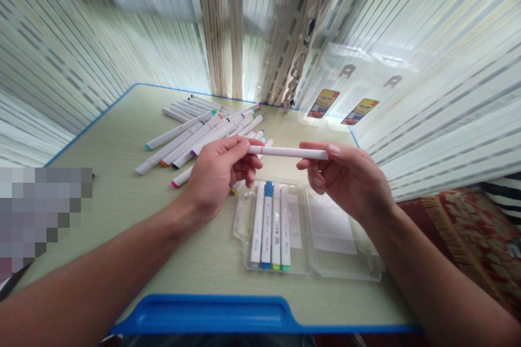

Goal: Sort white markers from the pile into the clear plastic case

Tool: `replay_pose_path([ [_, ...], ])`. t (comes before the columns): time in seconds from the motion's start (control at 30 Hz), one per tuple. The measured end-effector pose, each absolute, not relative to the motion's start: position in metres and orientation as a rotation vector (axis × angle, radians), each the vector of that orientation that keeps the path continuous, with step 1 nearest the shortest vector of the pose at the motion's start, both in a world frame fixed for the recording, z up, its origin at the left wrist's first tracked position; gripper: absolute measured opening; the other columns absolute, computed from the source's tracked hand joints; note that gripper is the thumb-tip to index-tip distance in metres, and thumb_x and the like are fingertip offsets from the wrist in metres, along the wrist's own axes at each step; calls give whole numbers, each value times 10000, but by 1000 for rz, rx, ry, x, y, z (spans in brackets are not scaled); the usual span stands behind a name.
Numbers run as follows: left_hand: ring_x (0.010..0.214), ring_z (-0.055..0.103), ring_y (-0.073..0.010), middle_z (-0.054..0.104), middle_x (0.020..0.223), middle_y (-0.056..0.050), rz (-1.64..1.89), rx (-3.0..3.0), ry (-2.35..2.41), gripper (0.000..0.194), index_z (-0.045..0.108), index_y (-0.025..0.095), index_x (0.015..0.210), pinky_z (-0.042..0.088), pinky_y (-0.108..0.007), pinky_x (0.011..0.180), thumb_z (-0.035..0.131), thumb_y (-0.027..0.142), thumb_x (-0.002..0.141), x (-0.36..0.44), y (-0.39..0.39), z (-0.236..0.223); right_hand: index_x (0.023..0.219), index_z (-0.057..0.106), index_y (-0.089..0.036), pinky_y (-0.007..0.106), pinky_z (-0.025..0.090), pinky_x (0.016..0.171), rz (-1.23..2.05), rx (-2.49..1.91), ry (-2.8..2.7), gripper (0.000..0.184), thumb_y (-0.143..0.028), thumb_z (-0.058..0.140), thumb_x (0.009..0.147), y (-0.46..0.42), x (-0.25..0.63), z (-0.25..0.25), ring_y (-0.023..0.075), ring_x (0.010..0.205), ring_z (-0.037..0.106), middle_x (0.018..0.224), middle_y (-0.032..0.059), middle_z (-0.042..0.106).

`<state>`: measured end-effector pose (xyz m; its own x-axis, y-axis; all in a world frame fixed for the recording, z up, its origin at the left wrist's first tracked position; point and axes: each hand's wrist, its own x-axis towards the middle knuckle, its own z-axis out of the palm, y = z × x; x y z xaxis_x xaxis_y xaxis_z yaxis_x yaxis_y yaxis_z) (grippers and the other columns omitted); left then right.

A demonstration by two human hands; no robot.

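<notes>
My left hand [217, 176] and my right hand [342, 179] hold a white marker [287, 152] level between them, pinching it at opposite ends. Below my hands, an open clear plastic case [350, 265] lies on the table with several white markers with coloured ends side by side in its left half. A loose heap of similar white markers [195, 138] spreads out on the table to the left of and beyond my left hand. My left hand hides part of the heap.
The pale green desk [122, 211] has a blue edge trim, with a raised blue lip [211, 314] at the front. Striped curtains [448, 92] surround it. Clear packets with yellow labels [323, 103] hang at the back right. A patterned red rug [459, 238] lies at the right. A pixelated patch covers the lower left.
</notes>
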<state>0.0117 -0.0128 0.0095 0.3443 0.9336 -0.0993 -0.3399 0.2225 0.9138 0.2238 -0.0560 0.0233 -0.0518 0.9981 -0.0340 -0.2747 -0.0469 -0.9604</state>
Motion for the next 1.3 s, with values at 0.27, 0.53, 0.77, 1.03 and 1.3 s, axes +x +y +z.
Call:
replay_pose_path([
  [0.27,505,600,-101,732,769,-65,964,1041,699,227,737,96,1041,468,-215,480,639,231,887,12,-15,7,920,765,-146,205,423,413,1297,-1148,-853,193,-257,621,856,-47,229,16,93,458,526,713,51,746],
  [0.53,538,624,-107,767,883,-103,940,1131,601,308,725,94,1164,511,-244,536,654,215,890,11,-23,12,919,749,-136,196,405,407,1346,-1170,-737,188,-237,610,842,-44,229,18,90,455,499,644,26,691],
  [0.77,513,606,-91,788,892,-101,995,1314,628,331,723,108,1203,515,-232,515,682,227,898,11,-27,16,896,732,-139,181,380,386,1402,-1188,-650,173,-228,601,826,-42,229,21,82,435,469,589,0,633],
  [1.03,500,598,-75,794,877,-82,1034,1395,690,319,725,111,1198,534,-215,521,689,208,896,13,-29,17,894,736,-133,187,388,397,1342,-1170,-690,174,-213,593,835,-43,230,18,85,443,486,596,6,639],
  [1.3,527,631,-98,783,882,-101,976,1178,595,267,751,128,1130,537,-234,534,671,250,906,11,-23,13,888,743,-149,207,400,407,1301,-1140,-754,174,-238,600,847,-46,230,18,94,450,497,621,14,662],
])
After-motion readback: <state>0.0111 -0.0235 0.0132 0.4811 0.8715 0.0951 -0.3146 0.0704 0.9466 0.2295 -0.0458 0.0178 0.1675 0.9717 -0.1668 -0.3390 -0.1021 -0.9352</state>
